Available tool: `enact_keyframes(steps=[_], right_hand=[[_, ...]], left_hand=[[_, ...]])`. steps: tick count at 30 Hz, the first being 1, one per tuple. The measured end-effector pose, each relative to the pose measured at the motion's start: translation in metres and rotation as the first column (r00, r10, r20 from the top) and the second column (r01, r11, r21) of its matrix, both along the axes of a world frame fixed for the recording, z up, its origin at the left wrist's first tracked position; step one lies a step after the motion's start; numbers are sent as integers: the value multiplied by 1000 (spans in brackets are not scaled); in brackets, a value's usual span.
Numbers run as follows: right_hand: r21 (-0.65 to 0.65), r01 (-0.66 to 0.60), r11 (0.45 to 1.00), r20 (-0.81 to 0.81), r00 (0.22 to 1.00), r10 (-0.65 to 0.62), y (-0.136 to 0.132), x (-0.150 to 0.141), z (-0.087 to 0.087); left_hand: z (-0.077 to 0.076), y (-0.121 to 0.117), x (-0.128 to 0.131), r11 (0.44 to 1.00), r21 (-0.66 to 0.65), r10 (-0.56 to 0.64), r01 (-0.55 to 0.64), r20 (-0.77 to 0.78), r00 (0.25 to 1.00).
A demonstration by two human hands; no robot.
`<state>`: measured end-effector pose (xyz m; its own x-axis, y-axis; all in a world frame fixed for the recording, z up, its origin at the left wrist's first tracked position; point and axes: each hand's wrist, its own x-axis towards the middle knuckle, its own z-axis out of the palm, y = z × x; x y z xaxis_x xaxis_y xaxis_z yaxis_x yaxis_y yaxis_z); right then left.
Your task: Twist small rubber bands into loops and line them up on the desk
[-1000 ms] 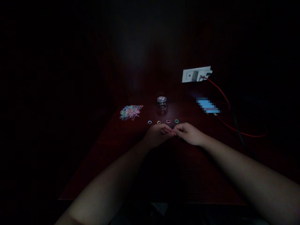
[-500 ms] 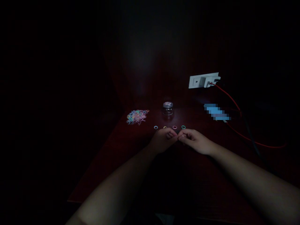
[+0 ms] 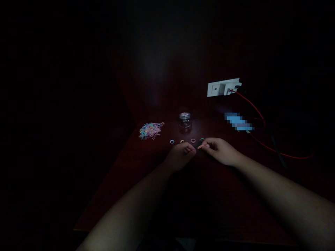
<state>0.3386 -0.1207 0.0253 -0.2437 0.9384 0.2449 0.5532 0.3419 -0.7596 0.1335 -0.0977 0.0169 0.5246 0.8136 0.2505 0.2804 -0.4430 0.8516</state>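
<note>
Right hand (image 3: 220, 151) is pinching an orange band (image 3: 200, 147) in front of the jar (image 3: 185, 122); left hand (image 3: 180, 155) is sitting apart, also before the jar, its grip too unclear to tell.

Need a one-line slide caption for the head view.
Right hand pinches a small orange band beside the left hand, with coloured rings and a lidded jar behind.

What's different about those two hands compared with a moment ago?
The fingertips, together before, have drawn apart. The left hand no longer meets the right hand, which now has a peach band pinched between thumb and finger and partly covers the green ring. The camera view also shifted slightly. The pile of colorful bands and the lidded jar stayed in place.
</note>
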Motion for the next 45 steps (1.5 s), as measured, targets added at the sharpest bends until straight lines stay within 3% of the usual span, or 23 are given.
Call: enact_keyframes(steps=[3,5,9,13,24,29,34,45], right_hand=[[55,148,987,55,987,-151,4,9,3],[47,161,986,84,983,-165,5,10,2],[-34,-51,998,174,983,56,-2,1,-2],[-71,-153,986,228,959,166,-10,-9,0],[-65,-140,988,183,972,150,-8,-8,1],[-79,-159,984,176,970,170,-6,-7,-2],[-94,-152,984,154,974,165,-7,-6,-1],[-113,-152,982,109,980,164,-10,-7,7]], left_hand=[[-2,0,-2,1000,5,4,-3,-56,998],[-2,-3,-3,1000,18,-22,25,-119,993],[-2,-10,-3,995,57,-62,77,-219,974],[-3,-12,-1,994,83,-50,66,-171,984],[4,-11,-1,998,57,-22,30,-127,992],[2,-9,-3,996,50,-67,71,-86,994],[0,-7,-4,996,73,-35,43,-101,994],[-3,-6,3,995,68,-72,67,75,995]])
